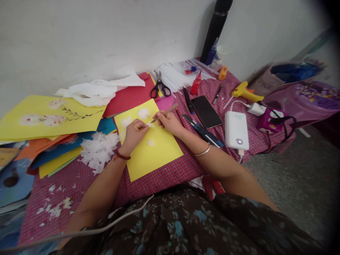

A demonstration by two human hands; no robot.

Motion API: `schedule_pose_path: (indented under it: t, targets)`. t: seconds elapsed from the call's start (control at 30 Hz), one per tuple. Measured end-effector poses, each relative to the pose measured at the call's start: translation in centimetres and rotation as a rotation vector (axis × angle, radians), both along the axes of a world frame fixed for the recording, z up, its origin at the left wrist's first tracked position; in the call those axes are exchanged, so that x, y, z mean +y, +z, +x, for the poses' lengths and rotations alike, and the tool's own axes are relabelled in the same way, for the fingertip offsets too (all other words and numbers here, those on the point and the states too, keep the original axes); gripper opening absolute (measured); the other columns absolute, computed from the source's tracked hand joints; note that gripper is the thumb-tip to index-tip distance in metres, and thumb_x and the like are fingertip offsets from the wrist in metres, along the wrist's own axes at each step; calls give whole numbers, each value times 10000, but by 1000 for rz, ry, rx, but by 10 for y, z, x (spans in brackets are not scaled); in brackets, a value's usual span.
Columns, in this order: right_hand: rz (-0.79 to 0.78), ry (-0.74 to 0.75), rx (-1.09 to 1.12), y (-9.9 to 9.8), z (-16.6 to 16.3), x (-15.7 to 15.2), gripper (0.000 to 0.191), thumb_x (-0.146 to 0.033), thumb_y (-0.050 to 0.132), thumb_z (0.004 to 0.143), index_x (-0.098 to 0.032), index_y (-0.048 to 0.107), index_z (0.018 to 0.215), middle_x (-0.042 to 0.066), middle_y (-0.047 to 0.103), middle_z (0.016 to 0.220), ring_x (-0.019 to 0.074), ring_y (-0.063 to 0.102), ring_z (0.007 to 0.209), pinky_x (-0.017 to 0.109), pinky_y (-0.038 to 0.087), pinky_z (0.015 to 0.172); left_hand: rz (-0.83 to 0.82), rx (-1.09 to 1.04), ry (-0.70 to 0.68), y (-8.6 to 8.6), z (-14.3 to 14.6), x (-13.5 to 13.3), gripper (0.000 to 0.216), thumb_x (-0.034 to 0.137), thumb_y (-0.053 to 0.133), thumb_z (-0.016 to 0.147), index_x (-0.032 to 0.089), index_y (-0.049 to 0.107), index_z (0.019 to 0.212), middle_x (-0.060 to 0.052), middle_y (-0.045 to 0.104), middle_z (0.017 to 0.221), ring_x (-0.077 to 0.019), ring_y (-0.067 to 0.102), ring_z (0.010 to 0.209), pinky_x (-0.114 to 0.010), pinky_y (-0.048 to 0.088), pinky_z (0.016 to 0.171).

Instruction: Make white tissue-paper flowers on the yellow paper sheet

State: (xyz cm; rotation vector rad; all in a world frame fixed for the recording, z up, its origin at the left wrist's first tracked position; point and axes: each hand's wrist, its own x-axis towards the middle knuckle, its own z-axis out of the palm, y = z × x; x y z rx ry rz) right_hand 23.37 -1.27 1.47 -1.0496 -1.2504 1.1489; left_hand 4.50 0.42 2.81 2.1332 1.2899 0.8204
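Note:
A yellow sheet of paper (159,156) lies on the checked cloth in front of me, with several fluffy white patches on it, one of them a white tuft (143,113) near its top. My right hand (168,122) is closed around a slim brown pencil (171,108), its dark tip pointing left and down over the sheet. Close by, my left hand (136,132) is pinched, thumb against fingers, at a small white paper piece (150,124). Left of the sheet is a heap of white paper pieces (98,150).
Scissors (160,86), a red glue bottle (196,83), a phone (206,111) and a white power bank (237,131) lie beyond and to the right. A yellow glue gun (247,92) sits farther right. Decorated yellow paper (16,113) covers coloured sheets at left. A cable (117,221) crosses my lap.

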Motion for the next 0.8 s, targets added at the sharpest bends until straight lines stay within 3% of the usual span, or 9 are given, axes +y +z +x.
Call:
schedule_pose_path:
  t: [0.4, 0.8]
  targets:
    - [32, 31, -201, -8, -3, 3, 293, -346, 440, 976, -184, 594, 786, -40, 502, 544, 109, 460, 488, 238, 348, 529, 24, 38, -46, -2, 1, -2, 118, 203, 631, 768, 205, 608, 652, -42, 624, 789, -204, 619, 796, -334, 499, 762]
    - [-15, 58, -330, 4, -6, 2, 256, -253, 429, 976, -156, 586, 800, -44, 503, 582, 99, 474, 551, 218, 337, 559, 67, 152, -3, -2, 4, 4, 136, 210, 569, 779, 176, 617, 657, -36, 602, 755, -185, 596, 762, -319, 465, 725]
